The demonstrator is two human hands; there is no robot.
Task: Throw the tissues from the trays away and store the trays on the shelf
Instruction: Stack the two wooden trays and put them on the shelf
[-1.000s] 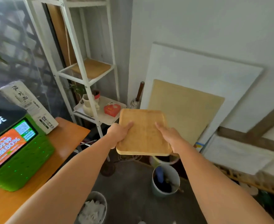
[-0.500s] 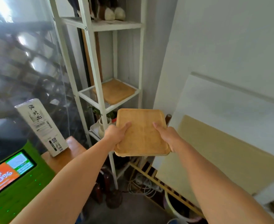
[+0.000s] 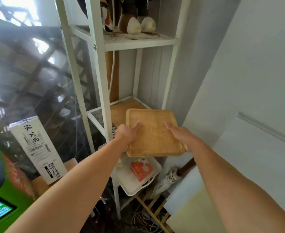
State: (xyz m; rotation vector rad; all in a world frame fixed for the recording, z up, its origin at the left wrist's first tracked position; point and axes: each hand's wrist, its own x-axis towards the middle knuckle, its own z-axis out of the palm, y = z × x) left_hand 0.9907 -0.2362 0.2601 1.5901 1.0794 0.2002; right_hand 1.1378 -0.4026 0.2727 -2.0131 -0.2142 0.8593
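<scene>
I hold a square wooden tray (image 3: 153, 133) level in front of me, and its top is bare. My left hand (image 3: 125, 134) grips its left edge with the thumb on top; my right hand (image 3: 180, 137) grips its right edge the same way. The tray's far edge reaches over the front of the middle level of a white metal shelf (image 3: 94, 113). Another wooden tray (image 3: 120, 111) lies flat on that level, partly hidden behind the held one.
The shelf's upright post (image 3: 99, 78) stands just left of the tray. The upper level carries dark and pale objects (image 3: 133, 25). Below sits a white tray (image 3: 135, 180) with a red box (image 3: 141, 168). A white carton (image 3: 37, 148) and green machine (image 3: 2, 211) stand at the left.
The view has closed in on the shelf and tilted upward. The held tray has moved forward and up, and its far edge now overlaps the middle level. Both grips are unchanged.
</scene>
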